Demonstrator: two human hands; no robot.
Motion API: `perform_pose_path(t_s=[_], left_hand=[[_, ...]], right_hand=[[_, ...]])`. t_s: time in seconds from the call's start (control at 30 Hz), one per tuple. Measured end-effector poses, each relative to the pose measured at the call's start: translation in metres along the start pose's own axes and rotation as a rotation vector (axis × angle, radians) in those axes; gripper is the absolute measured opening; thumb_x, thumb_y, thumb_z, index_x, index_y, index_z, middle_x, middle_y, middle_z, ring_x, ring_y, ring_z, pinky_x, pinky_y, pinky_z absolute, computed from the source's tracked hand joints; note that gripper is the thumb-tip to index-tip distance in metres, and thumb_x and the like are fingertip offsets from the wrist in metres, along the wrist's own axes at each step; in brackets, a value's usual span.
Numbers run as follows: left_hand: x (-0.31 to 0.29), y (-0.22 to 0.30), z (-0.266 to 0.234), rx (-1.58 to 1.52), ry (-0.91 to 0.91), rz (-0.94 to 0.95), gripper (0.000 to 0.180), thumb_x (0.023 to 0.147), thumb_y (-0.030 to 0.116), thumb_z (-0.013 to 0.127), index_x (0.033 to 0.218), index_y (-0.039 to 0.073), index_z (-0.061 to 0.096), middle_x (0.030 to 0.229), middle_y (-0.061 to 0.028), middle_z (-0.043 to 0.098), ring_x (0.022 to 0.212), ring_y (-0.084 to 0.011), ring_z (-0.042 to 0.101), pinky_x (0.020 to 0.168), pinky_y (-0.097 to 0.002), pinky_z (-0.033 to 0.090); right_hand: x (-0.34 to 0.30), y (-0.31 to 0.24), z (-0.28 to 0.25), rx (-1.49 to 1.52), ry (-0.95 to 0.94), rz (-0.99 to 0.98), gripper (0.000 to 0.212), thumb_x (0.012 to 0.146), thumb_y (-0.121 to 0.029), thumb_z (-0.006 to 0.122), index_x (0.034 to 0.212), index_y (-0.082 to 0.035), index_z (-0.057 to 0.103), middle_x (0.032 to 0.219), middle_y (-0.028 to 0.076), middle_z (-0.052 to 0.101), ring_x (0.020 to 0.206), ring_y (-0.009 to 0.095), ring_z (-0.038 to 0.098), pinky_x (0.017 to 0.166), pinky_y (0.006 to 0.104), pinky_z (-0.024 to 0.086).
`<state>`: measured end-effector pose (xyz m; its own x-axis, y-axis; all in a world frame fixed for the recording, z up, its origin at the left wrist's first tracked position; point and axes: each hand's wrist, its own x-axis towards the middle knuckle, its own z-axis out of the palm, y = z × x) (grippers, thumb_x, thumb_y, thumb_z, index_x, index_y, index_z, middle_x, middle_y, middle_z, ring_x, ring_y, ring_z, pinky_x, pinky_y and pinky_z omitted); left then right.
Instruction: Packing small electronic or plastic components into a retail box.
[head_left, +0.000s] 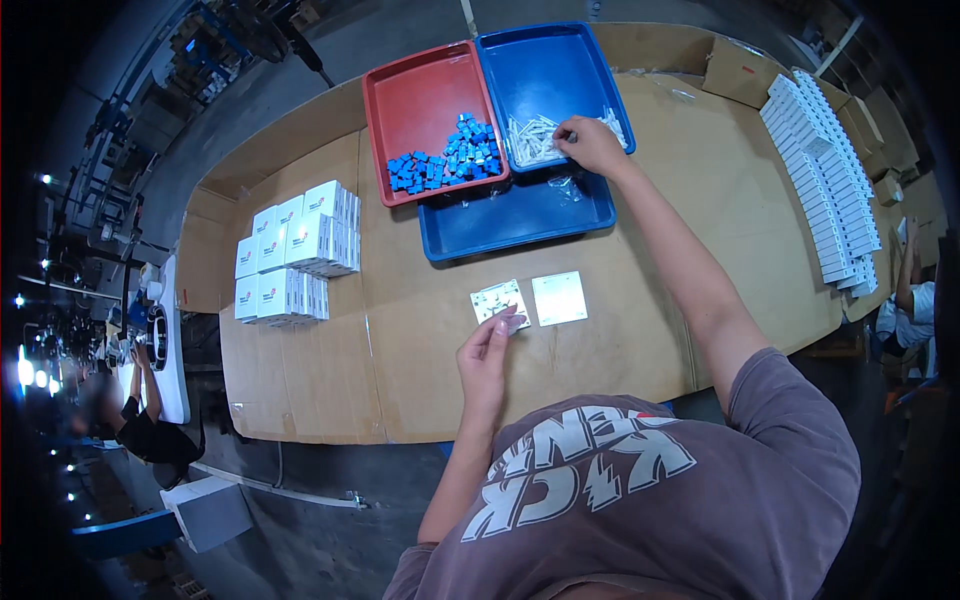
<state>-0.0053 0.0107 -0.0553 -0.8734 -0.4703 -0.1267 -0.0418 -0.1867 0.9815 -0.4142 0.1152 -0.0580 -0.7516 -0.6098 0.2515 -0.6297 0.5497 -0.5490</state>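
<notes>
The right hand [592, 143] reaches to the far edge of the cardboard-covered surface [690, 190], fingers pinched on the small clear packets [535, 140] heaped in the blue tray [545, 70]. The left hand [488, 352] sits near the front edge, fingertips closed on a small clear packet [510, 322], just touching the printed white card [499, 299] beside a plain white card [559, 298]. Blue blocks [450, 160] fill the red tray [420, 100] alongside.
</notes>
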Motion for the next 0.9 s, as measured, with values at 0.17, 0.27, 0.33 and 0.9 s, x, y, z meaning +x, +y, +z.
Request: perform_pose_path(t_s=[0.17, 0.27, 0.33, 0.9], left_hand=[[-0.001, 0.015, 0.002, 0.112, 0.144, 0.264, 0.041, 0.110, 0.027, 0.055, 0.134, -0.006, 0.063, 0.119, -0.0141, 0.072, 0.098, -0.0160, 0.068, 0.091, -0.0311, 0.053], [0.001, 0.026, -0.005, -0.329, 0.126, 0.061, 0.047, 0.112, 0.033, 0.050, 0.137, -0.005, 0.060, 0.118, -0.0130, 0.071, 0.089, -0.0162, 0.067, 0.082, -0.0305, 0.054], [0.004, 0.025, -0.012, -0.600, 0.095, -0.037, 0.048, 0.112, 0.034, 0.048, 0.139, -0.004, 0.058, 0.116, -0.0129, 0.071, 0.084, -0.0165, 0.067, 0.078, -0.0298, 0.055], [0.019, 0.012, -0.017, -0.845, -0.045, -0.326, 0.051, 0.111, 0.046, 0.046, 0.141, 0.005, 0.057, 0.129, -0.0087, 0.070, 0.095, -0.0173, 0.068, 0.084, -0.0317, 0.054]], right_hand=[[0.005, 0.011, 0.002, 0.051, 0.075, 0.053, 0.020, 0.089, -0.021, 0.073, 0.103, -0.007, 0.078, 0.099, 0.015, 0.076, 0.095, 0.034, 0.072, 0.086, 0.0414, 0.056], [0.003, 0.007, -0.001, 0.181, 0.118, 0.045, 0.020, 0.091, -0.018, 0.074, 0.105, -0.005, 0.078, 0.095, 0.013, 0.077, 0.089, 0.028, 0.073, 0.082, 0.0376, 0.056], [-0.002, 0.002, -0.008, 0.290, 0.145, 0.036, 0.019, 0.093, -0.016, 0.074, 0.106, -0.004, 0.078, 0.093, 0.011, 0.077, 0.086, 0.023, 0.072, 0.080, 0.0348, 0.056], [-0.127, -0.101, -0.036, 0.986, -0.259, 0.183, 0.021, 0.094, -0.003, 0.074, 0.115, 0.002, 0.072, 0.099, 0.006, 0.073, 0.090, 0.012, 0.070, 0.085, 0.0264, 0.057]])
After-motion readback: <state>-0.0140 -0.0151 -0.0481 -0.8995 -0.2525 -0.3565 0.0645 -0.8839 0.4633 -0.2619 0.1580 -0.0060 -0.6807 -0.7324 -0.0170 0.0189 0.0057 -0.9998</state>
